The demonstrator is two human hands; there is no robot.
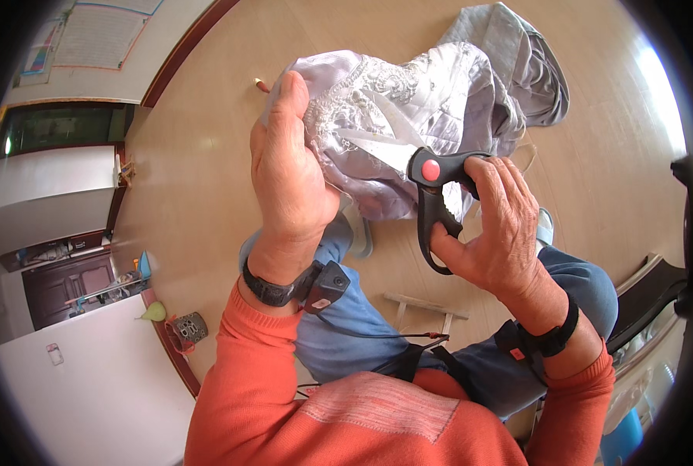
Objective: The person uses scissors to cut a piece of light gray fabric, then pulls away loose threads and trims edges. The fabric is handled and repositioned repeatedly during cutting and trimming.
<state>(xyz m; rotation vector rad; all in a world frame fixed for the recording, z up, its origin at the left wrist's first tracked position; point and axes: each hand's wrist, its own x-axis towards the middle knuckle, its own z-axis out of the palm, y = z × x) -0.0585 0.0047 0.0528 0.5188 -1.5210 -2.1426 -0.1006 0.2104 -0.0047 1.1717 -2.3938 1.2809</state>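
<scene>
My right hand [492, 233] grips black-handled scissors [431, 170], thumb in one loop and fingers in the other. The scissors' blades are spread and point left over a silvery-lilac quilted fabric piece [451, 87] with lace trim. My left hand [288, 157] holds that fabric at its left edge, thumb on the near face; its other fingers are mostly hidden behind. Loose threads show near the blade tips. Whether the blades touch the cloth I cannot tell. A grey part of cloth [527, 76] extends towards the floor at upper right.
Below lies a wood-look floor [206, 145]. A wooden stool [428, 306] shows between my knees. A small red object [261, 85] lies beyond my left hand. At left stand a white surface [90, 384] and a patterned container [190, 328]. A dark chair-like frame [649, 297] is at right.
</scene>
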